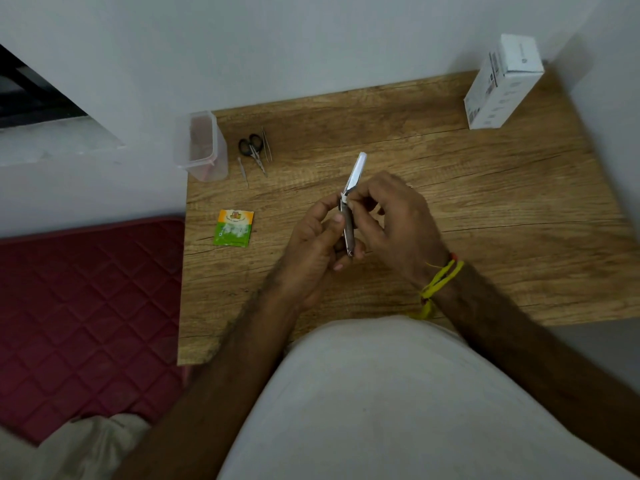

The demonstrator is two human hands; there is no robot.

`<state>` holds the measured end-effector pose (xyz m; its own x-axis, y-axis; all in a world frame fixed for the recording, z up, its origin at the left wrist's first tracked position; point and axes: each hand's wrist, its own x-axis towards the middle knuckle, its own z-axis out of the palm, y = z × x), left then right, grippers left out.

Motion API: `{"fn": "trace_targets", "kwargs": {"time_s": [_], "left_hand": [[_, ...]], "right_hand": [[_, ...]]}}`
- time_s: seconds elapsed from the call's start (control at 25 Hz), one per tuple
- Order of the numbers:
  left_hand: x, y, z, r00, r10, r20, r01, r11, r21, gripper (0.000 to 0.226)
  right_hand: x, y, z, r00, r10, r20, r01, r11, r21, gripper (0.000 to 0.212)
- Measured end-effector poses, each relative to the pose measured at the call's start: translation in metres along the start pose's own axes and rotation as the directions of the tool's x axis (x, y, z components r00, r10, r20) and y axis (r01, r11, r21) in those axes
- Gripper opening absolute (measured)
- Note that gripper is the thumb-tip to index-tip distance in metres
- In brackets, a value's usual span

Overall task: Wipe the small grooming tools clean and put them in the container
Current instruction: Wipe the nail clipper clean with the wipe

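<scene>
Over the middle of the wooden table (450,188), my left hand (313,244) grips the lower body of a metal nail clipper (354,183) whose lever stands swung up. My right hand (391,220) pinches a small white wipe (345,199) against the clipper's middle. A clear plastic container (202,147) stands open at the table's far left corner. Beside it lie black-handled small scissors (252,148), thin tweezers (266,144) and a slim metal pick (243,171).
A green and orange wipe sachet (233,227) lies left of my hands. A white cardboard box (502,84) stands at the far right corner. A red quilted mat (86,306) lies left of the table. The wall borders the table's far edge.
</scene>
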<state>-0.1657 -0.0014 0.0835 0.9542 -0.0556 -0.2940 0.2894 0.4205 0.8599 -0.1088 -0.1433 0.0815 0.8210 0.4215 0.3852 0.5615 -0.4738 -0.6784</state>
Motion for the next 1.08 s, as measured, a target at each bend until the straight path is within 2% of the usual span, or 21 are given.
{"fn": "trace_targets", "kwargs": {"time_s": [0.16, 0.32, 0.48, 0.64, 0.84, 0.96, 1.08], "left_hand": [[0.0016, 0.0007, -0.0016, 1.0, 0.015, -0.018, -0.015, 0.999, 0.049, 0.03], [0.0024, -0.0003, -0.0027, 0.999, 0.019, -0.03, -0.017, 0.998, 0.061, 0.034], [0.0009, -0.0021, -0.0045, 1.0, 0.031, 0.002, -0.031, 0.999, 0.04, 0.036], [0.0015, -0.0032, -0.0054, 1.0, 0.028, 0.011, -0.028, 0.999, -0.024, 0.038], [0.0006, -0.0021, -0.0041, 0.999, -0.01, -0.04, 0.008, 0.999, -0.033, 0.028], [0.0008, -0.0007, -0.0039, 0.999, -0.015, -0.05, 0.013, 0.999, -0.041, 0.022], [-0.0015, 0.0018, -0.003, 0.998, -0.027, -0.058, 0.026, 0.999, -0.021, 0.021]], "right_hand": [[-0.0014, 0.0022, 0.002, 0.995, -0.098, 0.011, 0.098, 0.994, -0.045, 0.011], [0.0007, 0.0008, 0.0044, 0.997, -0.072, 0.025, 0.074, 0.993, -0.092, 0.013], [0.0032, 0.0016, 0.0005, 0.994, -0.097, 0.042, 0.1, 0.993, -0.067, 0.011], [0.0027, -0.0001, 0.0014, 0.998, -0.054, 0.015, 0.055, 0.998, -0.036, 0.007], [0.0026, 0.0022, -0.0019, 0.999, -0.054, 0.005, 0.054, 0.997, -0.049, 0.009], [0.0032, -0.0002, 0.0, 0.999, -0.038, -0.004, 0.038, 0.999, 0.011, 0.006], [-0.0007, 0.0018, 0.0003, 1.0, -0.024, 0.001, 0.024, 0.999, -0.026, 0.009]]}}
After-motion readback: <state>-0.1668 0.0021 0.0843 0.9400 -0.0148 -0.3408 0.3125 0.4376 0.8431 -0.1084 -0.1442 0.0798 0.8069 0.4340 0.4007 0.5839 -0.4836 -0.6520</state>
